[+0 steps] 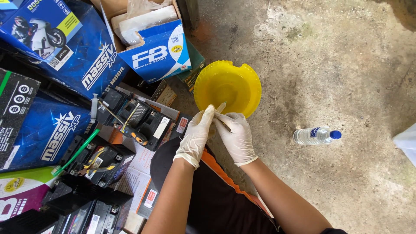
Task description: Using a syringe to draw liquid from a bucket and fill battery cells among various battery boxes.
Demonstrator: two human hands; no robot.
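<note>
Both my hands wear white gloves and meet at the near rim of a round yellow plastic bowl [229,84] that stands on the concrete floor. My left hand [197,132] and my right hand [236,134] together hold a small pale stick-like object [220,108] over the bowl's edge. What the object is cannot be made out. The inside of the bowl looks empty. My knee in dark trousers with an orange stripe [216,173] lies under my forearms.
Several black batteries [143,121] lie at the left, with a syringe [94,107] and a green straw [76,152] on them. Blue cardboard boxes [160,52] are stacked behind. A clear water bottle [316,135] with a blue cap lies on the concrete at the right.
</note>
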